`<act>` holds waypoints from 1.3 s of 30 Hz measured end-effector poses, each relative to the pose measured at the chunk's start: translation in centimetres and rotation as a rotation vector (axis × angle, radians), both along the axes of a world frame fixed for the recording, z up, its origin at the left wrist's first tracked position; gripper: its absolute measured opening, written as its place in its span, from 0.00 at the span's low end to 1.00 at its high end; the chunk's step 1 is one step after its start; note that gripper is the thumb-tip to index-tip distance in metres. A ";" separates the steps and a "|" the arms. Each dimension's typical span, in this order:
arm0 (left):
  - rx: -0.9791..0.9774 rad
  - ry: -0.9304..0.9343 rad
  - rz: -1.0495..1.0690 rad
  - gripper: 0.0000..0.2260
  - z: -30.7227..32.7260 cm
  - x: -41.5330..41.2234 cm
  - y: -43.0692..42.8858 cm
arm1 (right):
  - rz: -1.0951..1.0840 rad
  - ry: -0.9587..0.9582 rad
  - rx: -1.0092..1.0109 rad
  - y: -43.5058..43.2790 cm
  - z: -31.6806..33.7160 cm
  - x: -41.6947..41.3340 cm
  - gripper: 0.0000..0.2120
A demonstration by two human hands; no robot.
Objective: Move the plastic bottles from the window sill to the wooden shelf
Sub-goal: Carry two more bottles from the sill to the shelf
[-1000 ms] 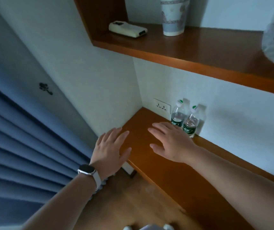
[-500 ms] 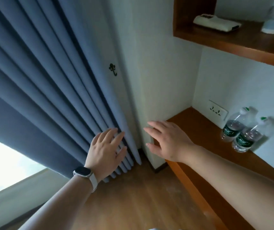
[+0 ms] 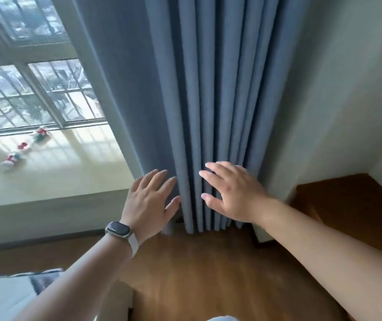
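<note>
Several plastic bottles with red labels stand on the pale window sill at the far left: one bottle near the window frame, a second bottle nearer me, and a red cap or small bottle between them. My left hand, with a watch on its wrist, hovers with straight fingers and holds nothing. My right hand is likewise flat and empty, in front of the curtain. A corner of the wooden shelf shows at the right; the two bottles on it are out of view.
A blue pleated curtain hangs from top to floor between the window and the white wall corner. Wooden floor lies below. A white and grey soft edge, perhaps bedding, sits at the bottom left.
The view has swung left from the shelf to the curtain and window. The shelf's two bottles have left the frame; the sill and its bottles have come in. Both hands stay flat and empty.
</note>
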State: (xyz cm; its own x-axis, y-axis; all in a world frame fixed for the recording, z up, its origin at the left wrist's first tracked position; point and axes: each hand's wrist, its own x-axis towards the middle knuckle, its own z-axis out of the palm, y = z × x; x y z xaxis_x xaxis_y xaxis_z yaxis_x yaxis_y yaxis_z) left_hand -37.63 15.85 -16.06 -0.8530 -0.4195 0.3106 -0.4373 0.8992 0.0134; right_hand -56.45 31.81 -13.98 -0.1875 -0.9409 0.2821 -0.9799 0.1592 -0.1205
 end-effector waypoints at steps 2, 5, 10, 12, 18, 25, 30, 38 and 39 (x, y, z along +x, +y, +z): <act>-0.003 0.006 0.063 0.21 -0.1 3.7 -2.3 | 0.047 -0.005 0.002 -3.5 0.0 3.1 0.27; 0.018 0.013 0.171 0.21 -0.3 9.4 -5.1 | 0.113 0.010 0.029 -8.3 -0.2 7.1 0.27; 0.055 0.027 0.328 0.23 -0.2 16.7 -8.4 | 0.238 0.003 0.070 -14.5 0.2 12.2 0.27; 0.072 0.036 0.357 0.23 -0.2 18.5 -9.4 | 0.278 0.008 0.095 -16.5 0.3 13.5 0.28; 0.099 0.049 0.407 0.23 -1.1 20.9 -11.9 | 0.379 0.051 0.162 -21.6 0.0 14.6 0.27; 0.108 0.020 0.542 0.23 -1.8 19.3 -16.3 | 0.496 0.045 0.230 -29.4 -1.5 13.0 0.30; 0.094 0.058 0.665 0.22 -0.6 16.5 -20.4 | 0.591 0.038 0.222 -36.0 0.1 10.0 0.33; 0.026 0.120 0.820 0.22 0.4 12.6 -26.1 | 0.724 0.036 0.165 -46.2 2.1 5.7 0.33; 0.026 0.119 0.830 0.22 0.3 12.4 -26.5 | 0.742 0.039 0.168 -47.0 2.0 5.7 0.33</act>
State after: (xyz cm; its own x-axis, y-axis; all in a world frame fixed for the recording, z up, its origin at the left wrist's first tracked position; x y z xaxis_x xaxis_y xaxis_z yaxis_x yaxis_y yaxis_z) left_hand -25.24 -10.60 -15.80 -0.2264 -0.9049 0.3603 -0.9513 0.2849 0.1178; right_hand -50.77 -15.20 -11.99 0.5180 -0.8472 0.1179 -0.8401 -0.5298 -0.1162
